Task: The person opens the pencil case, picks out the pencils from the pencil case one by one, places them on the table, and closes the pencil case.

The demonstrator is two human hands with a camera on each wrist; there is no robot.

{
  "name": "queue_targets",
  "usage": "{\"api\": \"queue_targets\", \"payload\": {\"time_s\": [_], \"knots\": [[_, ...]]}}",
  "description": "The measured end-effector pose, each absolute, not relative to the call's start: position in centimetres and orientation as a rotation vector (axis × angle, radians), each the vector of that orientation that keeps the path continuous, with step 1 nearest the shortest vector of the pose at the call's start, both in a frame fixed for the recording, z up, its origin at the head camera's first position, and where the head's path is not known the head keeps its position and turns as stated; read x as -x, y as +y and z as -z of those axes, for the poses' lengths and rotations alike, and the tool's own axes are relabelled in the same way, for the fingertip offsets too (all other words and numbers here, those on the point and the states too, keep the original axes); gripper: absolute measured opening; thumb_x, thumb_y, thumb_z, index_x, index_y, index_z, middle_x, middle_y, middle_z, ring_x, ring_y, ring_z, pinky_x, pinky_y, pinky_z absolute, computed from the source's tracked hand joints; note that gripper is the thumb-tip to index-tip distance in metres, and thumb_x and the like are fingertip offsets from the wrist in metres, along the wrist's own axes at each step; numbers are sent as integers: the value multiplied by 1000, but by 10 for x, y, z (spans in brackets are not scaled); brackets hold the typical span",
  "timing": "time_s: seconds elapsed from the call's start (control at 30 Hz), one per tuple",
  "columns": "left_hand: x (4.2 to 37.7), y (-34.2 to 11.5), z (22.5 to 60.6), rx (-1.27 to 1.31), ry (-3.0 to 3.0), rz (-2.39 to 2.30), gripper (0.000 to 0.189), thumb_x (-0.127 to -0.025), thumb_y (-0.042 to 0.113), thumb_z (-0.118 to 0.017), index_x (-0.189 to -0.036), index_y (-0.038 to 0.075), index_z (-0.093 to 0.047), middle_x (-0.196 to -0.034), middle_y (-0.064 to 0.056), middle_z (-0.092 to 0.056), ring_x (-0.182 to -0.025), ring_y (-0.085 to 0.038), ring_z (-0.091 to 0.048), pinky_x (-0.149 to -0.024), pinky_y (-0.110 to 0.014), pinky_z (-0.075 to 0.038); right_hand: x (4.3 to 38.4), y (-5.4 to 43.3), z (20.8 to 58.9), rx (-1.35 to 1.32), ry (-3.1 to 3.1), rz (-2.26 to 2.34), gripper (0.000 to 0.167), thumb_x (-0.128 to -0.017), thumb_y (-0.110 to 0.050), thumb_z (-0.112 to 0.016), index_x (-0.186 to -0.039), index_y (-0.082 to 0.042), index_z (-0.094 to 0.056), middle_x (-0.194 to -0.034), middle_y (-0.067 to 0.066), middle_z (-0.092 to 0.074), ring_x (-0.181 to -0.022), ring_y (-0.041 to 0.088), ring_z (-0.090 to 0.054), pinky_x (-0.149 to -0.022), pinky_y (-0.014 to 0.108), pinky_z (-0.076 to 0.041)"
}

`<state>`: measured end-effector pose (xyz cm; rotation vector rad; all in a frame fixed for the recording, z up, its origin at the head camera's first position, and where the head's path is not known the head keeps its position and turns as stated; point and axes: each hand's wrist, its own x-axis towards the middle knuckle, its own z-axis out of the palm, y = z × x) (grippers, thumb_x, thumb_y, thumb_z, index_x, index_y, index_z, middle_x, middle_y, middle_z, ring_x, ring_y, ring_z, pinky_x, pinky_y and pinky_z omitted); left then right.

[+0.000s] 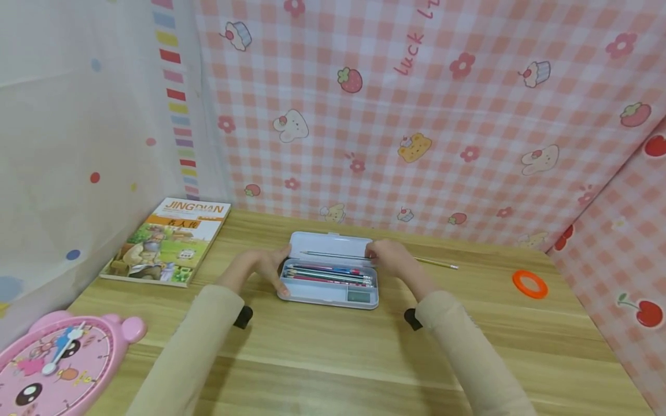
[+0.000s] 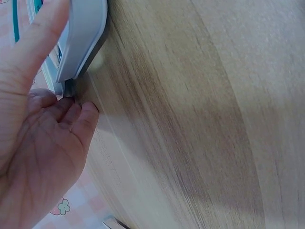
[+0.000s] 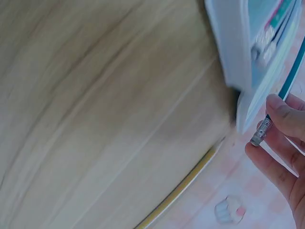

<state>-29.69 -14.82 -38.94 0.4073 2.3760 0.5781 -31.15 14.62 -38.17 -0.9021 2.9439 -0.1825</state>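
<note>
An open white pencil case [image 1: 322, 296] lies on the table with its lid [image 1: 333, 242] tipped back. Several pencils [image 1: 328, 276] fill its long compartment, and a dark green block [image 1: 358, 296] sits in the small front-right one. My left hand [image 1: 265, 268] holds the case's left end, thumb toward the front and fingers behind near the hinge. My right hand [image 1: 392, 260] pinches a dark green pencil [image 3: 263, 130] near its eraser end, between thumb and fingers. That pencil stretches leftward across the inside of the lid in the head view.
A yellow pencil [image 1: 436, 263] lies on the table right of the case. Farther right is an orange ring [image 1: 530, 284]. A book [image 1: 166, 242] lies at the back left, a pink clock [image 1: 57, 370] at the front left. Patterned cloth [image 1: 416, 104] hangs behind the table.
</note>
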Motion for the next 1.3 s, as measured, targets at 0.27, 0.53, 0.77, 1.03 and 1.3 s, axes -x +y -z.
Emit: {"api": "queue_targets", "payload": {"time_s": [0.27, 0.53, 0.77, 1.03, 1.3], "knots": [[297, -149, 390, -406, 2374, -566, 124, -68, 39, -78, -143, -3, 11, -152, -22, 9, -141, -35, 4, -116, -46, -6, 315, 188, 381, 804, 2995, 221, 10, -82, -5, -65, -91, -3, -66, -90, 10, -68, -87, 26, -64, -78, 39, -52], [297, -148, 390, -411, 2378, -569, 124, -67, 39, -79, -143, -4, 10, -152, -23, 9, -141, -36, 3, -116, -46, -6, 313, 230, 389, 729, 3031, 195, 9, -80, 0, -65, -89, -2, -63, -86, 12, -66, -81, 26, -63, -72, 38, -53], [297, -148, 390, -397, 2368, -580, 124, -67, 38, -79, -143, -3, 10, -152, -22, 9, -141, -36, 4, -116, -47, -6, 311, 261, 392, 638, 3050, 163, 6, -82, -1, -63, -88, -2, -62, -85, 11, -64, -81, 25, -61, -71, 41, -51], [298, -149, 390, -382, 2367, -586, 125, -67, 39, -79, -144, -2, 11, -152, -22, 9, -141, -35, 4, -116, -47, -6, 308, 285, 391, 544, 3057, 232, 8, -81, 2, -60, -88, -1, -61, -87, 15, -64, -83, 30, -61, -71, 46, -50], [298, -150, 391, -393, 2368, -574, 125, -68, 40, -78, -143, -3, 11, -152, -22, 9, -141, -35, 3, -116, -46, -6, 310, 290, 395, 541, 3058, 216, 8, -80, 1, -60, -87, -3, -60, -84, 14, -63, -79, 28, -60, -68, 46, -49]]}}
